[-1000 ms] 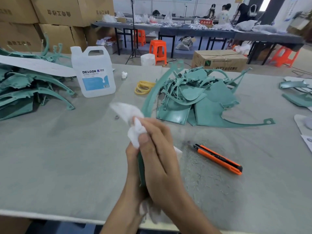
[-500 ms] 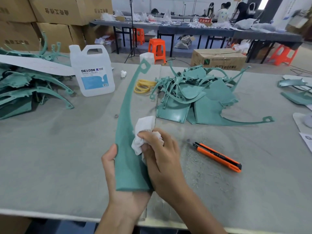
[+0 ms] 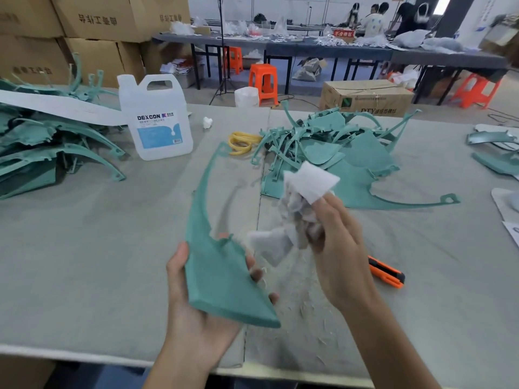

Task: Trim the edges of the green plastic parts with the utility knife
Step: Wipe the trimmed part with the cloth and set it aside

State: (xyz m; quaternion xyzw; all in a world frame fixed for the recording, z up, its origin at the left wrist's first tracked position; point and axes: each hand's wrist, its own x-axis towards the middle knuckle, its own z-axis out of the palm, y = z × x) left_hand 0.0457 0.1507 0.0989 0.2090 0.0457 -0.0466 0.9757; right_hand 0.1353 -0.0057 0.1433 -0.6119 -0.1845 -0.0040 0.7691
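Observation:
My left hand [image 3: 193, 313] grips the wide end of a long curved green plastic part [image 3: 216, 273], whose thin arm sweeps up and away over the table. My right hand [image 3: 339, 248] holds a crumpled white cloth [image 3: 300, 203] just to the right of that part, not touching it. The orange utility knife [image 3: 386, 272] lies on the table behind my right wrist, partly hidden by it. A heap of green plastic parts [image 3: 337, 155] sits in the middle of the table, and another heap [image 3: 42, 147] lies at the left.
A white DEXCON jug [image 3: 156, 119] stands behind the held part, with yellow rings [image 3: 241, 143] beside it. Plastic shavings [image 3: 311, 313] litter the grey table [image 3: 84, 248] near its front edge. More green parts [image 3: 494, 153] lie far right. Cardboard boxes [image 3: 106, 18] stack behind.
My right hand has lifted the cloth off the green part and moved right. My left hand has tilted the part flatter, its wide face now turned up.

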